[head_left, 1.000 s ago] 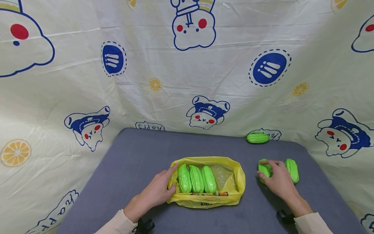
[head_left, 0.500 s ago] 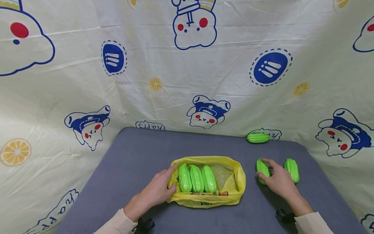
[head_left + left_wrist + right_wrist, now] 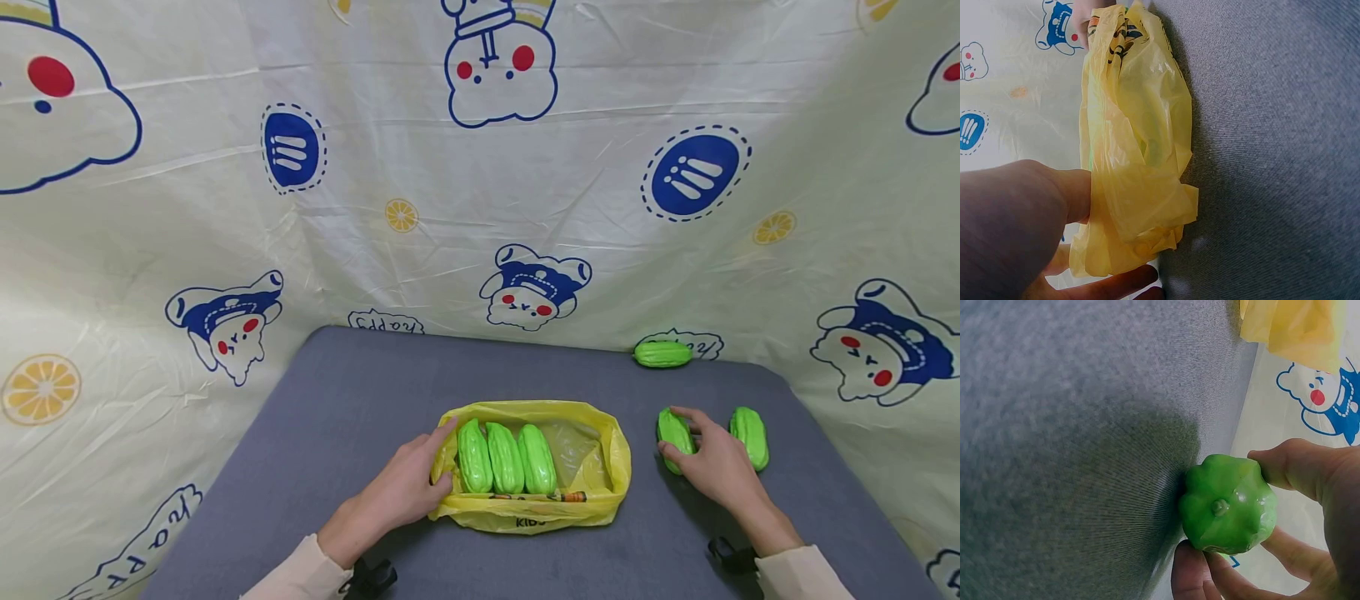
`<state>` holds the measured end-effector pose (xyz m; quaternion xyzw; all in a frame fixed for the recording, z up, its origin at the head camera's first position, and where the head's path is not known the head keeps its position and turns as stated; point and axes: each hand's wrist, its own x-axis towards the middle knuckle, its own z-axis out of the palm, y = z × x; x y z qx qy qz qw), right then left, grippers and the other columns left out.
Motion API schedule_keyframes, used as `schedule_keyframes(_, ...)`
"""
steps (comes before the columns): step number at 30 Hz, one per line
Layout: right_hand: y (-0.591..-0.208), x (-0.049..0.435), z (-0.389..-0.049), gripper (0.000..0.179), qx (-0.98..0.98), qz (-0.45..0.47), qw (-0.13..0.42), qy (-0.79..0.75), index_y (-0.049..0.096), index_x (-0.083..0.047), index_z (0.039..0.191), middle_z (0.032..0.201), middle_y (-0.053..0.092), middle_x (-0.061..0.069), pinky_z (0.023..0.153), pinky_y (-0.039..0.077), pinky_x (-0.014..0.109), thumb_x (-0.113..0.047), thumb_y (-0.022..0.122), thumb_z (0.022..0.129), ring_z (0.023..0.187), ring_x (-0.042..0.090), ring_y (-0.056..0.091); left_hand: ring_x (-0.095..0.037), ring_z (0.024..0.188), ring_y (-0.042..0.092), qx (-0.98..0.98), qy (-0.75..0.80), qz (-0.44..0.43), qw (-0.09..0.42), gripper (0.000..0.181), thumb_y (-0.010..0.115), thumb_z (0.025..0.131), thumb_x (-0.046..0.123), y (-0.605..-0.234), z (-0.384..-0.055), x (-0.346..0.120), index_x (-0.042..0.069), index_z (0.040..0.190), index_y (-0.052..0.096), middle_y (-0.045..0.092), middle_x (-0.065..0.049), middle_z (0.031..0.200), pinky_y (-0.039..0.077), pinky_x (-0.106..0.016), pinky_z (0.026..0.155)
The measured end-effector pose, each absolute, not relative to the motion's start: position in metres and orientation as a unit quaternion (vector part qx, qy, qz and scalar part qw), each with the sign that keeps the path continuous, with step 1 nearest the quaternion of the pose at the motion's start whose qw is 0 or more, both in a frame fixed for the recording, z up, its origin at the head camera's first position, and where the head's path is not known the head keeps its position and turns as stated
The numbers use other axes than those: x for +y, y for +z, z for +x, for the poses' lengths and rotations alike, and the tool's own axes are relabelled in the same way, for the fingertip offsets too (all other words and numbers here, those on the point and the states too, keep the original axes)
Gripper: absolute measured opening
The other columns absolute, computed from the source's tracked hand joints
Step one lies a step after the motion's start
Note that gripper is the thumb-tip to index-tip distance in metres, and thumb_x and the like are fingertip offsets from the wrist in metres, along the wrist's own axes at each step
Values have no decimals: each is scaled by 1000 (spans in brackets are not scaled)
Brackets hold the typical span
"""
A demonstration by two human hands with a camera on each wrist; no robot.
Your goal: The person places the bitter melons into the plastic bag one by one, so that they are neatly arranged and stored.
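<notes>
Head view: grey table [image 3: 360, 392] against a patterned plastic sheet [image 3: 495, 183]. Yellow plastic bag [image 3: 536, 515] lies mouth up near the middle; three ridged green gourds [image 3: 505, 460] side by side in its left part, bare bag floor to their right. Left hand [image 3: 401, 483] pinches the bag's left end. Right hand [image 3: 716, 458] grasps the nearer gourd [image 3: 673, 435] on the table, right of the bag. Right-hand gourd [image 3: 750, 438] just beyond that hand; far gourd [image 3: 662, 354] crosswise at the back edge.

Left wrist view: thumb at the bag's rim, fingers around the lower end; crumpled film between.

Right wrist view: gourd seen stem-end on, between thumb and fingers, low at the table surface. Bag well apart, upper corner.
</notes>
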<state>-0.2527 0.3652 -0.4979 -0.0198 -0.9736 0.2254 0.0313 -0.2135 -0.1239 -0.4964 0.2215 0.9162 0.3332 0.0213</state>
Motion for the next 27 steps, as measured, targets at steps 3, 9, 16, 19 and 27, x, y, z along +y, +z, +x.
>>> schedule_keyframes(3,-498,365,-252,78,-973,-20,32,227,51,4,168,157,60,47,100,60,75,-31,84,108,137,67,67,-20,95,62,916,334,222,22,84,74,102,6,-496,-214,-124,6,180,43,74,-25,141,56,-42,84)
schedule_keyframes(9,-496,363,-250,78,-972,-21,32,232,51,4,168,156,60,47,99,61,74,-31,84,107,136,67,67,-21,98,63,916,335,218,28,84,74,102,6,-496,-214,-124,7,180,43,73,-25,146,56,-44,86)
schedule_keyframes(16,-492,360,-248,77,-971,-23,33,235,52,4,168,156,61,47,99,61,73,-32,84,107,135,67,68,-23,102,64,916,337,214,35,85,74,103,7,-495,-214,-123,8,181,42,72,-27,149,56,-46,88)
schedule_keyframes(19,-492,359,-248,77,-971,-25,31,236,52,4,168,157,61,47,99,61,73,-32,84,107,136,67,68,-23,103,65,916,338,213,36,84,74,103,7,-495,-214,-123,8,181,42,71,-27,150,57,-46,89)
schedule_keyframes(27,-493,358,-247,77,-971,-24,33,237,52,4,168,155,61,47,99,61,73,-31,84,107,136,66,68,-24,102,65,916,338,214,32,84,74,103,6,-494,-213,-122,8,181,42,72,-27,149,57,-46,88)
